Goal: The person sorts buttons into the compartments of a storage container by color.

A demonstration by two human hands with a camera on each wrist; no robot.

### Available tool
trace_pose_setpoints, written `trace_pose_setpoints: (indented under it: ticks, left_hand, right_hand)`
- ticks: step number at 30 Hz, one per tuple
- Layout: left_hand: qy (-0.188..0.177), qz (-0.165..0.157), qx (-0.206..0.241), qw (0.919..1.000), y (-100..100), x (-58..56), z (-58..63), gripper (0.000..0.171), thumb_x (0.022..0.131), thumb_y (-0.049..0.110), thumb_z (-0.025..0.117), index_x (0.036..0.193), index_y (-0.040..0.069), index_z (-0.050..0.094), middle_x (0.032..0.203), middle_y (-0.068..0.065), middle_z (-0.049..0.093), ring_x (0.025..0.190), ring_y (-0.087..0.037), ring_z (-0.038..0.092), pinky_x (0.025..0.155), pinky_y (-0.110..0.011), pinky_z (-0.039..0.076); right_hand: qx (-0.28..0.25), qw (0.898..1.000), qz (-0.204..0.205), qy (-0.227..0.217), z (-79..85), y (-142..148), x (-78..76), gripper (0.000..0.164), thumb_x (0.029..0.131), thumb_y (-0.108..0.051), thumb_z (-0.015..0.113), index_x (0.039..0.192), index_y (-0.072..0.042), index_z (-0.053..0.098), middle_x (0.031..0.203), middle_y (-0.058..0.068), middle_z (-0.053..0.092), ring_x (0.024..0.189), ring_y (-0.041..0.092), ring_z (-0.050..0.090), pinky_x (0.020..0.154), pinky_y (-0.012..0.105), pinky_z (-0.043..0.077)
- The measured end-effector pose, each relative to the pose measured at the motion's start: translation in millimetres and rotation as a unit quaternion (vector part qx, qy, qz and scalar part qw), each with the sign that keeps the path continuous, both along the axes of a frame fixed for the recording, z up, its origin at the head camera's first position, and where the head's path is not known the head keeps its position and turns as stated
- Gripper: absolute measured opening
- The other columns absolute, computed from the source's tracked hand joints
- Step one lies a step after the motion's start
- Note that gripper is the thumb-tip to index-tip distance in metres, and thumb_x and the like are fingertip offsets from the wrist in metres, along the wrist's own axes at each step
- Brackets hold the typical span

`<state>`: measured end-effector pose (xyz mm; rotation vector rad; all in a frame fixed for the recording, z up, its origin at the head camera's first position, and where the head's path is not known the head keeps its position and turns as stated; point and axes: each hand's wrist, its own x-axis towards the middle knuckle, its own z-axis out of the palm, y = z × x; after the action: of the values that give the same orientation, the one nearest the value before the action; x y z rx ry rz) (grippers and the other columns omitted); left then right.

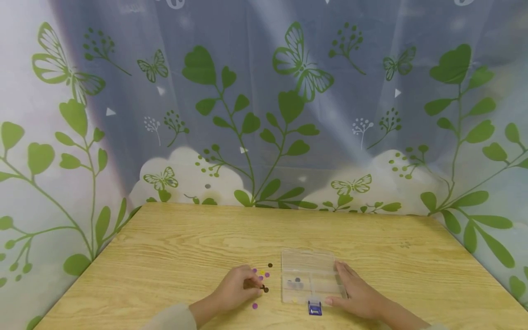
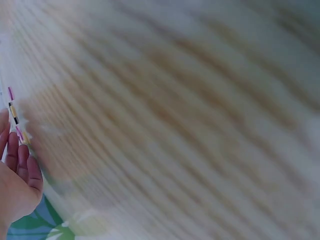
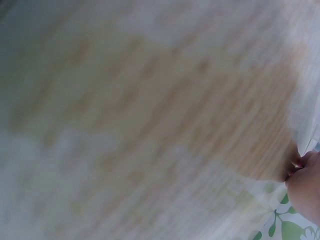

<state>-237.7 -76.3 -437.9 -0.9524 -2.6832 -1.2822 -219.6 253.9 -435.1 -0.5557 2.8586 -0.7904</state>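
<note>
Your left hand (image 1: 238, 289) has its fingers bent inward, with thumb and forefinger seeming to pinch a dark disc (image 1: 266, 289) at their tips, likely because so thin a piece offers little but its edge to hold. Just beyond those fingers lie 3 purple discs (image 1: 267, 275), 1 yellow disc (image 1: 262, 272) and 1 black disc (image 1: 270, 265), while 1 more purple disc sits nearer to you; loose on the wood-grain table (image 1: 177, 247) between hand and box, they are all in short reach. Your right hand (image 1: 363, 294) lies against the clear compartment box (image 1: 307, 260), thumb spread apart to the near edge and fairly straight fingers along the right side, presumably to stop so light a box sliding. Its blue latch (image 1: 315, 308) points towards you, and inside, left of the upright divider, show 1 dark piece (image 1: 298, 279) and a yellow spot (image 1: 294, 300). Behind it all hangs a leaf-and-butterfly curtain (image 1: 251, 119). Whether your left fingertips hold 1 or 2 dark pieces, and whether they are off the wood, I cannot tell; your palm side is hidden from the head view. The clear plastic hides whether the lid is up or down, and glare blurs what else lies inside. Both wrist views are mostly blurred wood, with your hands cut off at the edges.
</note>
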Motion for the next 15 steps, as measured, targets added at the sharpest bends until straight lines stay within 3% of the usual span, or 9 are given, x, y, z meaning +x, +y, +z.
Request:
trace_pose_setpoints:
  ticks: [6, 15]
  left_hand:
    - [-0.024, -0.009, 0.009, 0.9996, -0.9, -0.3, -1.9, 0.011, 0.077, 0.009, 0.072, 0.084, 0.001, 0.068, 0.080, -0.002, 0.059, 0.072, 0.004, 0.048, 0.067, -0.012, 0.047]
    - [-0.017, 0.001, 0.009, 0.9998, -0.5, -0.5, -5.9, 0.011, 0.076, 0.012, 0.073, 0.082, 0.004, 0.068, 0.079, 0.001, 0.058, 0.072, 0.002, 0.045, 0.066, -0.014, 0.045]
  right_hand:
    - [-0.005, 1.000, 0.000, -0.003, -0.4, 0.0, 0.1, 0.099, 0.085, -0.054, 0.056, 0.142, 0.012, 0.009, 0.149, 0.032, 0.011, 0.137, 0.049, 0.008, 0.107, 0.064, 0.012]
    - [-0.004, 1.000, -0.002, -0.002, 0.2, -0.3, 0.3, 0.099, 0.085, -0.054, 0.057, 0.143, 0.011, 0.009, 0.149, 0.032, 0.011, 0.137, 0.049, 0.008, 0.107, 0.064, 0.014]
